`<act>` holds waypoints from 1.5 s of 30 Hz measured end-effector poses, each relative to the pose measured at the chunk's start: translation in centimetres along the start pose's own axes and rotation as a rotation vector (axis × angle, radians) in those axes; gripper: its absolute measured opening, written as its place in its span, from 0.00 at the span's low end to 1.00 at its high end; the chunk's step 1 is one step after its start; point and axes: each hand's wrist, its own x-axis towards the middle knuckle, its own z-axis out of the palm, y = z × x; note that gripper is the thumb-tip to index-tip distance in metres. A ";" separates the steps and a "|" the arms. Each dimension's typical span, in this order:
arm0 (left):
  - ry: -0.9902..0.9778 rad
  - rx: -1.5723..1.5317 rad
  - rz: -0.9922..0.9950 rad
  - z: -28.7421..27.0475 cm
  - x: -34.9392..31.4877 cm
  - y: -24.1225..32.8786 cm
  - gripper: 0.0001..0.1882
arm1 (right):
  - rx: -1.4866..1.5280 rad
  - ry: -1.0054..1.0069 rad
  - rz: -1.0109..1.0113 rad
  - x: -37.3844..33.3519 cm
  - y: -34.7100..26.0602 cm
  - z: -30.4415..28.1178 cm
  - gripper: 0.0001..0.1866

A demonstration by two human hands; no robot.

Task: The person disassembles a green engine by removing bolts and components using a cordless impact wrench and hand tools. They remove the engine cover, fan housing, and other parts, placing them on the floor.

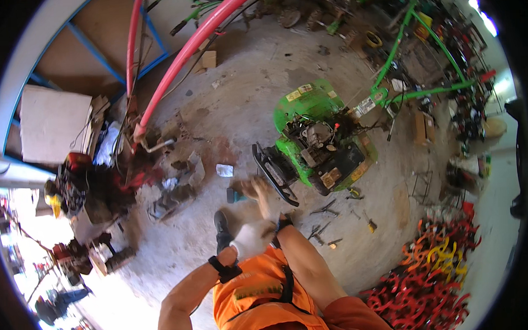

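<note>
left hand [252,240], in a white glove, is bent across to the right wrist, fingers seemingly curled in, though whether they pinch the cuff cannot be told. right hand [261,195] reaches away from the body, and the pale, brown-stained glove [266,207] appears to cover it; blur hides whether its fingers are spread or folded, and nothing shows in them. both gloves are in front of the orange apron [262,286], above the floor. as far as it can be judged, the left glove is fully on, while the right one looks mostly on, with only its cuff uncertain. the green machine [318,143] stands just beyond, touched by neither hand, and the scattered hand tools [325,208] lie loose on the floor near it; no work on the machine itself is visible, and its degree of completion cannot be read
</note>
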 end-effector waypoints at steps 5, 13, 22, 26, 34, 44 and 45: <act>-0.266 -0.201 -0.147 -3.5 2.1 -6.6 0.15 | -0.676 0.255 -0.065 -5.8 2.6 -6.2 0.21; 0.136 -0.045 -0.023 -9.7 12.5 -13.7 0.18 | -0.191 1.015 -0.027 -7.4 4.4 -17.0 0.29; 0.129 0.619 0.396 -7.8 31.4 -16.1 0.25 | -0.089 0.821 -0.187 -3.4 9.6 -22.3 0.26; -0.035 0.574 0.352 -7.1 35.1 -18.4 0.19 | -0.171 0.797 -0.346 -2.8 10.7 -21.4 0.32; 0.390 -0.276 0.509 -7.9 34.3 -31.4 0.21 | -0.137 0.751 -0.493 -3.8 9.8 -18.8 0.38; -0.373 0.936 0.168 9.3 27.4 -60.9 0.48 | -0.734 0.536 -0.409 -6.1 11.9 -21.3 0.14; -0.372 0.958 0.194 11.0 28.1 -63.1 0.45 | -1.161 0.535 -0.473 -6.7 11.9 -22.2 0.14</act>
